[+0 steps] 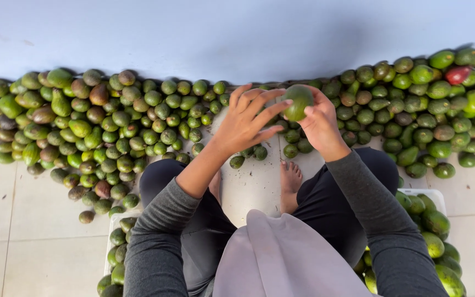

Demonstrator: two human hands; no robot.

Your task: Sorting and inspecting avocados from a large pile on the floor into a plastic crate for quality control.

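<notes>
A round green avocado [298, 101] is raised in front of me, gripped by my right hand [320, 122] from the right side. My left hand [247, 119] hovers just to its left with fingers spread, fingertips touching or almost touching the fruit. Both arms wear grey sleeves. Below the hands, my bare foot [290, 184] rests on the tiled floor between my dark-trousered knees.
A big heap of green and brownish avocados [111, 124] runs along the pale wall, left and right; one red fruit [457, 74] lies at far right. White crates with avocados stand at my left [117, 247] and right [432, 223].
</notes>
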